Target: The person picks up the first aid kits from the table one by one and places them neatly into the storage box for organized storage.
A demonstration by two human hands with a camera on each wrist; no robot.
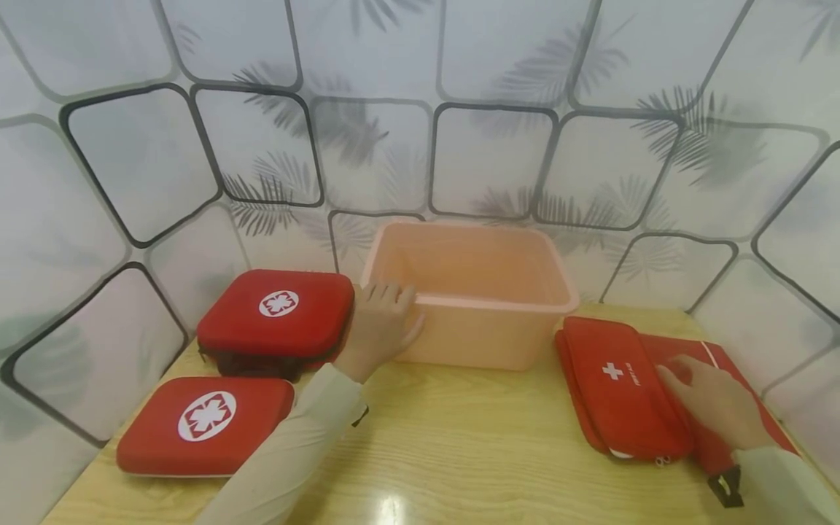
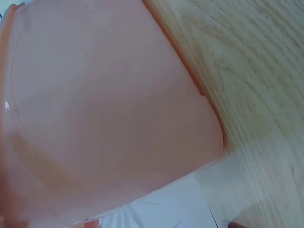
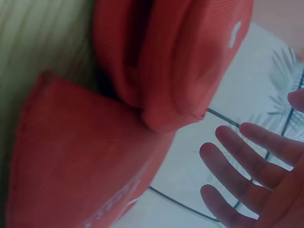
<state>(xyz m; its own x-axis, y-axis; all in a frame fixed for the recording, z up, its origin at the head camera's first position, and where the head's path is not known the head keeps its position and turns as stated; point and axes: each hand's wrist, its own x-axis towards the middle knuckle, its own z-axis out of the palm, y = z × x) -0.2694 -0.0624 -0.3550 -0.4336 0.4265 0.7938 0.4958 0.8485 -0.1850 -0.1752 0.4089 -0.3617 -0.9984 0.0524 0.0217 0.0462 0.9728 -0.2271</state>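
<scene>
My left hand [image 1: 377, 327] grips the near left corner of a peach plastic bin [image 1: 475, 335], fingers over the rim and thumb outside. The bin's outer wall [image 2: 109, 109] fills most of the left wrist view. On the right, my right hand [image 1: 718, 405] hovers over red first-aid pouches, and its fingers [image 3: 232, 166] are spread with nothing in them. One pouch [image 1: 617, 386] has a white cross and lies on top of another; a flatter red pouch [image 1: 705, 350] lies partly under my right hand.
Two red hard-shell first-aid cases sit at the left: a rear one [image 1: 262, 328] beside my left wrist, and a nearer one [image 1: 170, 445] partly behind my left sleeve. A patterned curtain [image 1: 492, 160] rises behind the bin. Everything stands on a wood-grain table [image 1: 459, 452].
</scene>
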